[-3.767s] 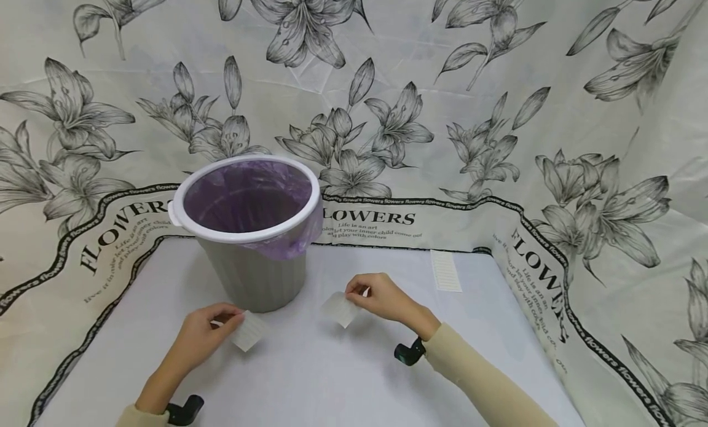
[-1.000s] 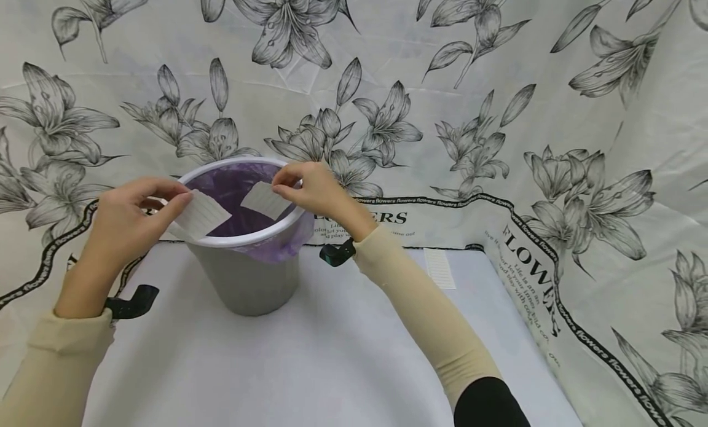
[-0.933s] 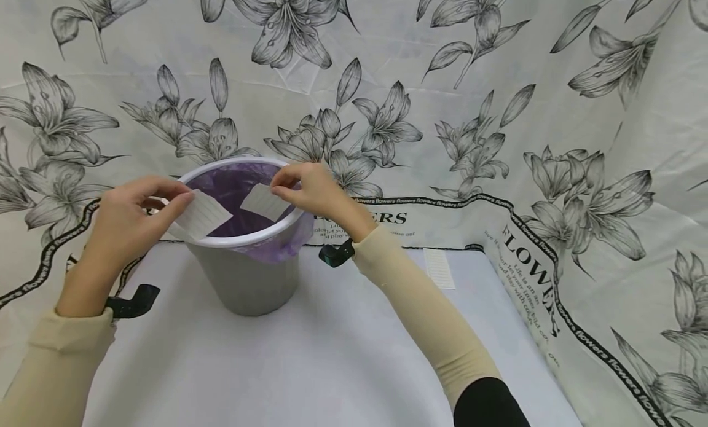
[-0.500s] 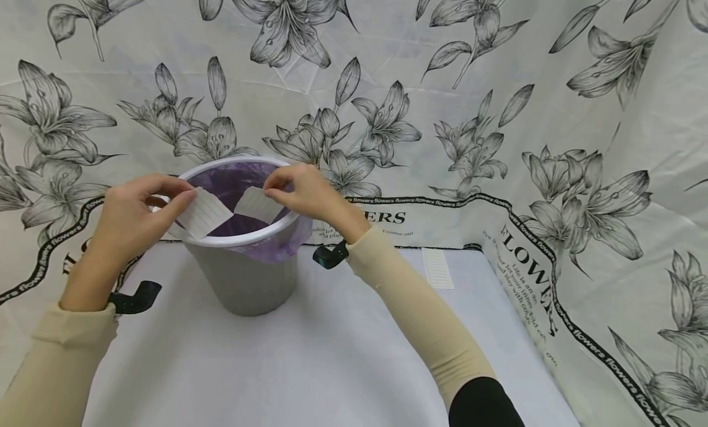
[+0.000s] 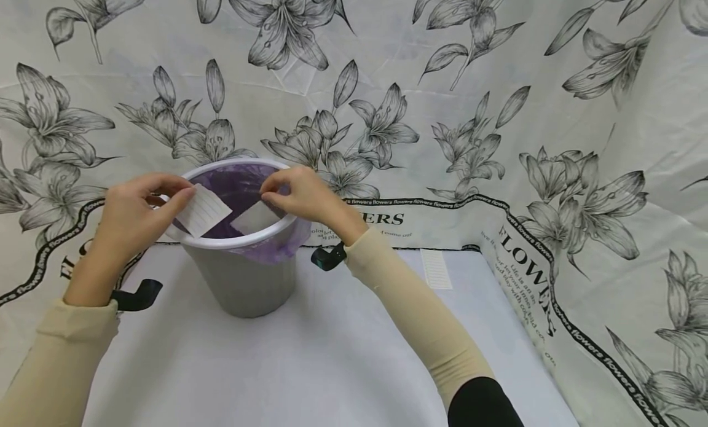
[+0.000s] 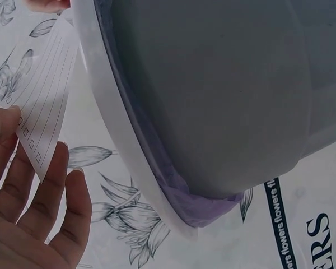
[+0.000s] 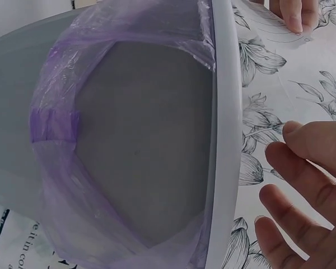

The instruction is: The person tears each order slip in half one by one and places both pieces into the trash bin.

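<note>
My left hand (image 5: 133, 212) pinches a ruled slip of paper (image 5: 206, 213) over the left side of the bin's white rim (image 5: 257, 235). In the left wrist view, thumb and fingers hold that slip by its corner, with small checkboxes printed along one edge. My right hand (image 5: 301, 193) is above the bin's right side. A second slip of paper (image 5: 254, 219) lies just below its fingertips in the bin's mouth, its lower edge hidden by the rim. In the right wrist view nothing sits between the right hand's loosely bent fingers (image 7: 297, 168). The grey bin (image 5: 243, 285) stands upright with a purple liner (image 5: 276, 249).
Another ruled slip (image 5: 436, 269) lies at the back right of the white table (image 5: 332, 353). Flower-printed cloth (image 5: 470, 126) walls the table at the back and sides. Black wrist cameras (image 5: 138, 295) sit on both wrists.
Both hands have lifted from the table to the bin with their slips. In the last half second the right slip has dropped from the right hand's fingers into the bin's mouth. The left hand barely moves.
</note>
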{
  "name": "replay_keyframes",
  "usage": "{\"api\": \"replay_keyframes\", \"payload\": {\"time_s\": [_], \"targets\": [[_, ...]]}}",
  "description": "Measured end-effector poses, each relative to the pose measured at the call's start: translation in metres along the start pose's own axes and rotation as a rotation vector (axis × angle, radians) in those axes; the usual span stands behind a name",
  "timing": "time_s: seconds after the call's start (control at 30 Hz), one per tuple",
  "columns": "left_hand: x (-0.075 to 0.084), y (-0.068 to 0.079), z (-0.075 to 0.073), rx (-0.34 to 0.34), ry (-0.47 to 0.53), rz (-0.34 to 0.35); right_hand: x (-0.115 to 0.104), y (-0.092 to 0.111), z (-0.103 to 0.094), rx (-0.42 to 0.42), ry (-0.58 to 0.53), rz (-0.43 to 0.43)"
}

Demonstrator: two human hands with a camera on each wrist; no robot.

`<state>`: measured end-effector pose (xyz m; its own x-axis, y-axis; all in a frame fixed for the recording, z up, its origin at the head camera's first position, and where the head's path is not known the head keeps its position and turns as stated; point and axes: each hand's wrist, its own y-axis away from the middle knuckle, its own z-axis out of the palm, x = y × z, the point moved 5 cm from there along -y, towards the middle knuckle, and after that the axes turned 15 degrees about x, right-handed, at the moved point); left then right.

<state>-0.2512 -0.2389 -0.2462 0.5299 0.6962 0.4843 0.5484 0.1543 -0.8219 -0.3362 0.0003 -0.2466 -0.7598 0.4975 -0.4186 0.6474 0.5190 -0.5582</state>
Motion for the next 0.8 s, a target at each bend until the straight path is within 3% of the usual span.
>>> {"api": "replay_keyframes", "payload": {"time_s": [0.27, 0.47, 0.67, 0.8], "targets": [[0.000, -0.002, 0.006, 0.024, -0.027, -0.021, 0.001, 0.004, -0.002, 0.002, 0.008, -0.034], [-0.003, -0.003, 0.013, 0.030, 0.007, -0.039, 0.000, 0.008, -0.007, -0.004, 0.076, -0.050], [-0.005, 0.004, 0.027, -0.061, -0.002, -0.030, -0.001, 0.013, -0.013, 0.005, 0.118, -0.060], [-0.007, 0.010, 0.033, -0.138, -0.043, -0.062, -0.004, 0.015, -0.016, 0.007, 0.128, -0.095]]}}
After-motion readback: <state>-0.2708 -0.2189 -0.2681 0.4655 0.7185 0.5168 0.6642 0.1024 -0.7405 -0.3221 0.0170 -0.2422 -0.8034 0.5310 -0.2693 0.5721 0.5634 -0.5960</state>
